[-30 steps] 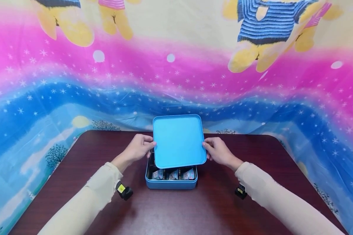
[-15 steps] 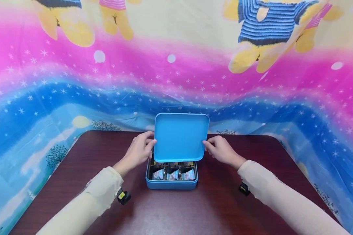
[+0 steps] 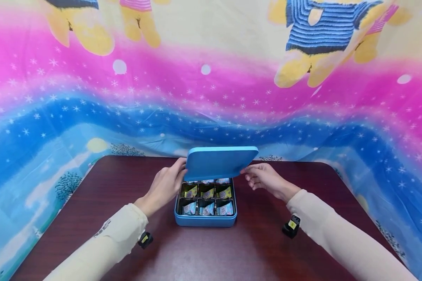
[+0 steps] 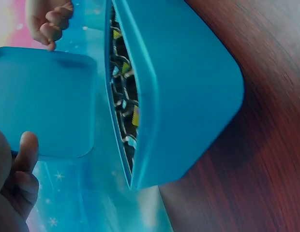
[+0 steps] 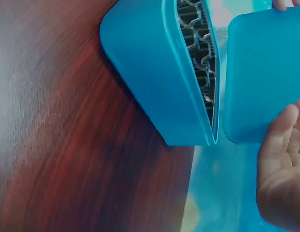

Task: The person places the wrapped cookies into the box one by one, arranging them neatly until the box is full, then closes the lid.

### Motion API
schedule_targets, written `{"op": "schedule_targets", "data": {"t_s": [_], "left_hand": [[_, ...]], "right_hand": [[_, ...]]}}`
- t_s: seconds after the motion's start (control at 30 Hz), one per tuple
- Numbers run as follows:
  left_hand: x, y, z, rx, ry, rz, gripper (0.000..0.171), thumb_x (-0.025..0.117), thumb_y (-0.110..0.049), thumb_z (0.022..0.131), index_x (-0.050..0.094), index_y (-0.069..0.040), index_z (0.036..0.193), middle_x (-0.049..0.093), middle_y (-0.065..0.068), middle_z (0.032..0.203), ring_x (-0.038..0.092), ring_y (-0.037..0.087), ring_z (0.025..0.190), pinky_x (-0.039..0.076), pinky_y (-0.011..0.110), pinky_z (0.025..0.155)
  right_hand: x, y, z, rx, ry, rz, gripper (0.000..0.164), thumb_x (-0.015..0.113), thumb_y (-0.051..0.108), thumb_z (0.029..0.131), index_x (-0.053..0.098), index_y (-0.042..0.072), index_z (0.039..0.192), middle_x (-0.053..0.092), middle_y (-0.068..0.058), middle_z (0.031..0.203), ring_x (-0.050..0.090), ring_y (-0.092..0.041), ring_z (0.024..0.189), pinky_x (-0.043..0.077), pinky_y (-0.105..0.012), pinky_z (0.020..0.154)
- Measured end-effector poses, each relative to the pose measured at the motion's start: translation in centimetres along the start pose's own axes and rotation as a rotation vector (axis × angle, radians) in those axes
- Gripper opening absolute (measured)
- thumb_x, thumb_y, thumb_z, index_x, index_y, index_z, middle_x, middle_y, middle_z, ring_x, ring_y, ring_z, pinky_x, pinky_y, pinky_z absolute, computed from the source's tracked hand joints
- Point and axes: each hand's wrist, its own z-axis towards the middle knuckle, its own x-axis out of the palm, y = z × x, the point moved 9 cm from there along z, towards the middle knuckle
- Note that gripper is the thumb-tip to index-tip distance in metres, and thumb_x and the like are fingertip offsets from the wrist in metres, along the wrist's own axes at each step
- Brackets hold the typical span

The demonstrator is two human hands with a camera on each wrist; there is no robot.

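Observation:
A square blue lid (image 3: 219,163) is held tilted above the back of a blue tin box (image 3: 205,221), with its underside toward me. My left hand (image 3: 165,185) pinches the lid's left edge. At the opposite edge, my right hand (image 3: 267,179) pinches it between thumb and fingers. Inside the box a dark divider makes rows of compartments holding small wrapped sweets (image 3: 206,209), blue in the front row and yellow-green in the middle. The lid hides part of the back row. Both wrist views show the lid (image 4: 48,106) apart from the box (image 5: 145,72).
The box stands on a dark reddish-brown wooden table (image 3: 211,257). Behind the table hangs a printed cloth backdrop (image 3: 211,97) with snowflakes and bears, close to its far edge. Small black devices (image 3: 291,226) are strapped at both wrists.
The lid has moved back and tipped over, its far edge now toward the backdrop and its near edge raised off the box. More compartments show than before. Both hands kept their grip.

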Motion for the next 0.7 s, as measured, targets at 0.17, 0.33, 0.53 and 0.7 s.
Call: {"op": "schedule_targets", "data": {"t_s": [0.17, 0.33, 0.53, 0.7], "left_hand": [[-0.3, 0.0, -0.5, 0.05, -0.025, 0.085, 0.026, 0.056, -0.011, 0.103, 0.056, -0.017, 0.128, 0.064, 0.0, 0.068, 0.042, 0.007, 0.048, 0.035, 0.024, 0.047], [-0.5, -0.6, -1.0, 0.173, -0.079, 0.194, 0.034, 0.064, -0.006, 0.097, 0.057, -0.013, 0.13, 0.062, 0.002, 0.064, 0.052, 0.012, 0.045, 0.039, 0.026, 0.043], [-0.3, -1.1, -1.8, 0.291, -0.103, 0.234, 0.042, 0.071, -0.007, 0.093, 0.061, -0.011, 0.133, 0.077, 0.009, 0.105, 0.05, 0.01, 0.043, 0.034, 0.017, 0.041], [-0.2, -0.6, -2.0, 0.244, -0.081, 0.185, 0.042, 0.075, -0.011, 0.091, 0.064, -0.013, 0.131, 0.073, 0.005, 0.124, 0.065, 0.012, 0.059, 0.044, 0.019, 0.047]], "right_hand": [[0.8, -0.5, 0.0, 0.072, 0.111, 0.156, 0.048, 0.029, 0.032, 0.109, 0.062, -0.002, 0.114, 0.058, 0.005, 0.079, 0.054, -0.008, 0.065, 0.048, -0.022, 0.06], [1.4, -1.0, -0.2, 0.147, 0.173, 0.169, 0.061, 0.03, 0.062, 0.105, 0.058, 0.009, 0.096, 0.053, 0.007, 0.073, 0.046, -0.009, 0.063, 0.038, -0.022, 0.059], [1.0, -1.6, -0.6, 0.183, 0.112, 0.147, 0.037, 0.047, 0.048, 0.105, 0.061, 0.013, 0.102, 0.05, 0.009, 0.067, 0.038, -0.007, 0.056, 0.031, -0.021, 0.058], [0.8, -2.0, -0.7, 0.171, 0.128, 0.131, 0.037, 0.046, 0.043, 0.107, 0.065, 0.011, 0.109, 0.057, 0.008, 0.067, 0.035, -0.005, 0.05, 0.029, -0.019, 0.052]]}}
